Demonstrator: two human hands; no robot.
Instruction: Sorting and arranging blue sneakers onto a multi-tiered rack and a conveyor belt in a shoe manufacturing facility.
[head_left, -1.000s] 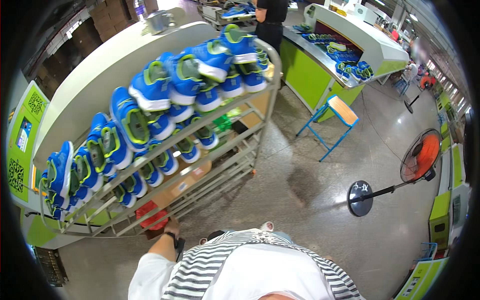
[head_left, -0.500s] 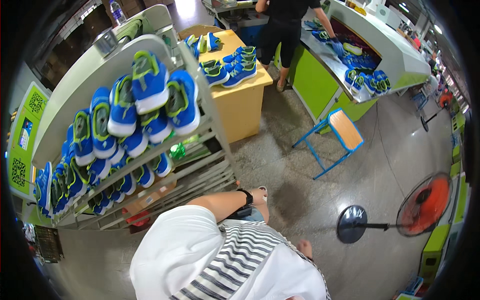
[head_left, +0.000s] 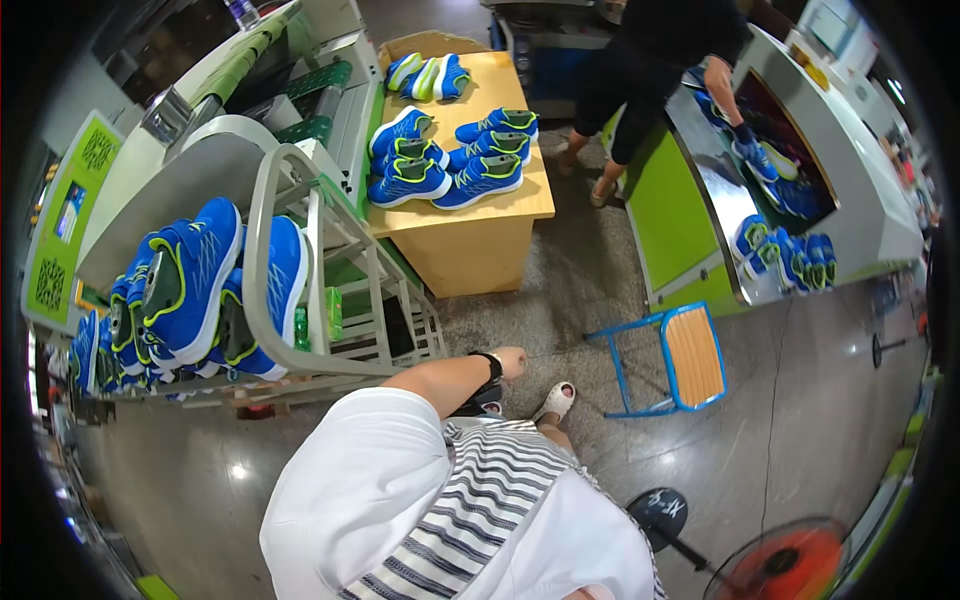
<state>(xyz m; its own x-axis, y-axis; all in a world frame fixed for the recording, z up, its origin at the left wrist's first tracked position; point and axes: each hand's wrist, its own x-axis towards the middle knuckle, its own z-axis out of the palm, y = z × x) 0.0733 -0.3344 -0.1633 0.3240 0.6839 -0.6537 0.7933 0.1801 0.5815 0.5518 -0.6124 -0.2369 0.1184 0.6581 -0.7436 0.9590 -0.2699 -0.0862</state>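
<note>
Curled into a loose fist, the left hand [head_left: 510, 360] hangs free, gripping nothing, beside the grey metal shoe rack [head_left: 300, 250] at nine o'clock. Seven blue-and-green sneakers [head_left: 445, 160] sit on one wooden table [head_left: 470, 230] at twelve o'clock. Her right hand is out of sight.

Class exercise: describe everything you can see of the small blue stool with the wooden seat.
The blue metal-framed stool with a slatted wooden seat stands upright on the grey speckled floor, beside the green-sided work counter. Its thin tube legs carry cross rails. Its orange-brown seat is bare, and nothing but the floor touches it.
</note>
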